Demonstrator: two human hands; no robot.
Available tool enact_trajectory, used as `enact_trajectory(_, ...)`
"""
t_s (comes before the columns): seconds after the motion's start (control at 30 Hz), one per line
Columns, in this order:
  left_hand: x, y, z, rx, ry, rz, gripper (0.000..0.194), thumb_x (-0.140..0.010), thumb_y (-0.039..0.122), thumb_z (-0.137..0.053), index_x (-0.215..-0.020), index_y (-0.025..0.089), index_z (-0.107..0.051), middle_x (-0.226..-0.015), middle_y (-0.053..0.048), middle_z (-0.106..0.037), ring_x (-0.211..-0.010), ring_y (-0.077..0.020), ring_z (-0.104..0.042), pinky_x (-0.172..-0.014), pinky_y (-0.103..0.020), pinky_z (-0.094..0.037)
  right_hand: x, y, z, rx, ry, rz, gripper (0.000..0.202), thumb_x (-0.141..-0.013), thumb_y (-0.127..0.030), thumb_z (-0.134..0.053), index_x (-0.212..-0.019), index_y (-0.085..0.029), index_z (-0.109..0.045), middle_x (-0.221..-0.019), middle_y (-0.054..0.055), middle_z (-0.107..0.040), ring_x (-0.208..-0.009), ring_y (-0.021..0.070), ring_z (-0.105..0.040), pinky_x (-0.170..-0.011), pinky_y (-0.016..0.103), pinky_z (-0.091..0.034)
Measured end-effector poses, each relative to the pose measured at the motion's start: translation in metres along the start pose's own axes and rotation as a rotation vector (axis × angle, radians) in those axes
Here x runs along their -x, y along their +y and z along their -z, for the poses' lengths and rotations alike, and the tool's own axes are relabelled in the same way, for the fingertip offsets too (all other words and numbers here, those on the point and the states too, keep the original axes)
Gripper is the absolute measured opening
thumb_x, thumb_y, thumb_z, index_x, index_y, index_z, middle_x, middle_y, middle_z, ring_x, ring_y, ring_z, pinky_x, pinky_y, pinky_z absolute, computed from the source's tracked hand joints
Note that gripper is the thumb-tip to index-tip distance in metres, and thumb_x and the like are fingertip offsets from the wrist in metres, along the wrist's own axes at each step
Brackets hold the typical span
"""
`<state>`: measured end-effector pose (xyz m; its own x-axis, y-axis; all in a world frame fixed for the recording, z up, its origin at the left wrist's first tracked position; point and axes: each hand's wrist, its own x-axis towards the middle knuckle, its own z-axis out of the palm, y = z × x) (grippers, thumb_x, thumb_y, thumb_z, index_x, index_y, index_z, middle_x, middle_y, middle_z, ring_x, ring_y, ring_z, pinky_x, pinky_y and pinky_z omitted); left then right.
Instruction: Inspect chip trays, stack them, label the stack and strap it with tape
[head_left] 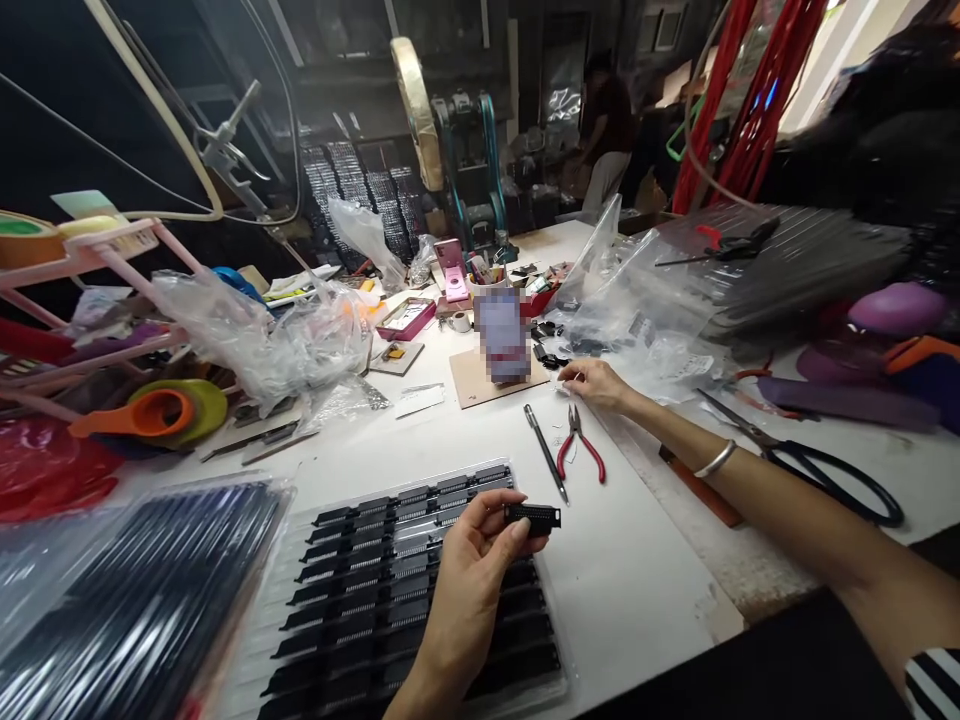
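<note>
Between the thumb and fingers of my left hand (480, 570) is a small black multi-pin connector (532, 518), held above the right edge of a clear tray (559, 655). Rows of similar black connectors (360, 590) fill that tray. Farther off, my right hand (596, 385) is stretched out low over the table, its fingertips pinched together by tiny pale bits; whatever they hold is too small to name. Nearest to it lie red-handled pliers (576, 450) and a dark pen-like tool (546, 450) with a pointed tip.
A phone (502, 335) stands on a brown board (469, 382) at the back. Big scissors (810, 465) lie under my right forearm. Clear plastic bags (652, 300) spread behind my right hand. Stacked trays (135, 590) lie at left, near a pink rack (90, 250). A person (607, 130) stands in the background.
</note>
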<state>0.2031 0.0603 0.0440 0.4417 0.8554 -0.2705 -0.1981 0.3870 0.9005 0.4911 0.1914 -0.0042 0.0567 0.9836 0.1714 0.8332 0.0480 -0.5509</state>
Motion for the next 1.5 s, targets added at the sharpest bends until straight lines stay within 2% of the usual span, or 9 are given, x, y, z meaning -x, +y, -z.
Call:
enact_trajectory(0.27,0.001,-0.001,0.001,-0.022,-0.017,0.018,0.025,-0.082,0.028,-0.063,-0.102,0.015,-0.057,-0.092,-0.006,-0.066,-0.087,-0.0152,-0.061,-0.079,-0.026,-0.051,-0.014,-0.005,-0.018,0.092,-0.051,0.087,0.002,-0.074,-0.015,-0.062,-0.072,-0.015,-0.06,-0.081,0.004,-0.055,-0.083,0.0186,-0.051,-0.077,0.032,-0.04)
enact_trajectory(0.47,0.002,-0.001,-0.002,-0.022,-0.044,0.023,0.026,-0.081,0.028,-0.064,-0.101,0.013,-0.056,-0.09,-0.006,-0.065,-0.082,-0.0141,-0.06,-0.074,-0.024,-0.051,-0.005,-0.021,-0.011,0.077,-0.031,0.105,0.007,-0.081,-0.014,-0.05,-0.076,-0.015,-0.055,-0.076,0.004,-0.057,-0.073,0.0161,-0.051,-0.069,0.028,-0.04)
enact_trajectory(0.6,0.003,-0.001,-0.001,-0.024,-0.058,0.023,0.026,-0.081,0.029,-0.064,-0.1,0.013,-0.056,-0.089,-0.006,-0.065,-0.079,-0.0131,-0.061,-0.074,-0.024,-0.051,0.003,-0.035,-0.004,0.051,-0.099,0.17,0.009,-0.085,-0.021,-0.048,-0.083,-0.017,-0.057,-0.076,0.0,-0.06,-0.069,0.0122,-0.054,-0.065,0.022,-0.041)
enact_trajectory(0.73,0.003,-0.001,0.0,-0.014,-0.057,0.02,0.026,-0.081,0.029,-0.063,-0.1,0.013,-0.055,-0.09,-0.006,-0.064,-0.081,-0.0135,-0.06,-0.075,-0.024,-0.051,-0.002,-0.022,0.013,0.149,-0.103,0.136,0.016,-0.084,-0.016,-0.045,-0.084,-0.017,-0.061,-0.081,0.003,-0.063,-0.074,0.0148,-0.055,-0.068,0.025,-0.041)
enact_trajectory(0.87,0.004,-0.001,-0.002,-0.019,-0.069,0.02,0.025,-0.082,0.028,-0.063,-0.101,0.013,-0.056,-0.09,-0.007,-0.065,-0.082,-0.0142,-0.061,-0.075,-0.024,-0.051,-0.007,-0.003,0.026,0.351,-0.019,0.045,0.029,-0.077,-0.002,-0.039,-0.086,-0.011,-0.065,-0.092,0.015,-0.06,-0.089,0.0262,-0.051,-0.076,0.038,-0.035)
enact_trajectory(1.0,0.004,-0.001,-0.003,-0.032,-0.068,0.01,0.025,-0.081,0.029,-0.063,-0.1,0.014,-0.057,-0.09,-0.006,-0.065,-0.083,-0.015,-0.061,-0.075,-0.024,-0.052,0.006,-0.013,0.008,0.443,-0.1,0.155,0.047,-0.074,0.005,-0.035,-0.109,-0.013,-0.061,-0.111,0.016,-0.056,-0.099,0.0277,-0.046,-0.08,0.041,-0.03)
enact_trajectory(1.17,0.004,0.002,-0.003,-0.037,-0.055,0.014,0.023,-0.082,0.029,-0.063,-0.099,0.015,-0.057,-0.089,-0.005,-0.065,-0.082,-0.0147,-0.062,-0.075,-0.025,-0.052,0.021,-0.035,-0.019,0.457,-0.22,0.3,0.046,-0.076,0.001,-0.037,-0.113,-0.017,-0.058,-0.113,0.011,-0.056,-0.1,0.0238,-0.045,-0.081,0.037,-0.028)
enact_trajectory(1.3,0.004,0.002,-0.003,-0.037,-0.066,0.018,0.025,-0.08,0.029,-0.065,-0.099,0.014,-0.058,-0.088,-0.005,-0.066,-0.08,-0.0141,-0.062,-0.074,-0.024,-0.052,0.01,-0.039,-0.025,0.476,-0.183,0.277,0.055,-0.077,0.001,-0.034,-0.126,-0.018,-0.049,-0.108,0.013,-0.054,-0.095,0.0246,-0.044,-0.078,0.038,-0.027)
enact_trajectory(1.5,0.005,0.003,-0.002,-0.04,-0.048,0.013,0.025,-0.08,0.03,-0.065,-0.099,0.014,-0.058,-0.089,-0.006,-0.066,-0.079,-0.0143,-0.062,-0.073,-0.024,-0.052,-0.005,-0.039,-0.029,0.487,-0.145,0.242,0.05,-0.079,-0.001,-0.034,-0.12,-0.018,-0.056,-0.103,0.015,-0.053,-0.091,0.0261,-0.044,-0.074,0.039,-0.027)
